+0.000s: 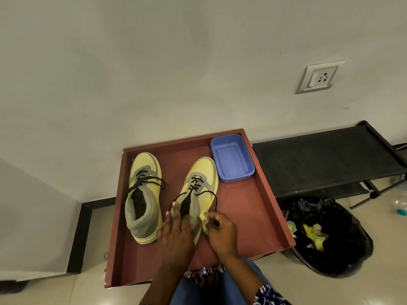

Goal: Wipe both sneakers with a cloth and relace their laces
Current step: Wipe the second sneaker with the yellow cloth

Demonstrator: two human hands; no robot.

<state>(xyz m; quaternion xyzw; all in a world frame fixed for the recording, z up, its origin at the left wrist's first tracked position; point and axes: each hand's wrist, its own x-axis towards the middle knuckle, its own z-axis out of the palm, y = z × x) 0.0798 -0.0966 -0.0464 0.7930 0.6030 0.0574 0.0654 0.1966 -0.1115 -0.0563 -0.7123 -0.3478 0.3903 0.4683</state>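
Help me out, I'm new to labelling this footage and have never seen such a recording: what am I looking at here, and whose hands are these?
There is no machine; a person wears one camera on the head, looking down at their own hands. On a reddish-brown tray stand two yellow-and-grey sneakers and a blue tub. The left hand rests on the right sneaker at its heel end, steadying it. The right hand pinches a small yellow cloth against that shoe's side. The left sneaker stands untouched, its black laces loose. A black-lined bin sits beside the tray.
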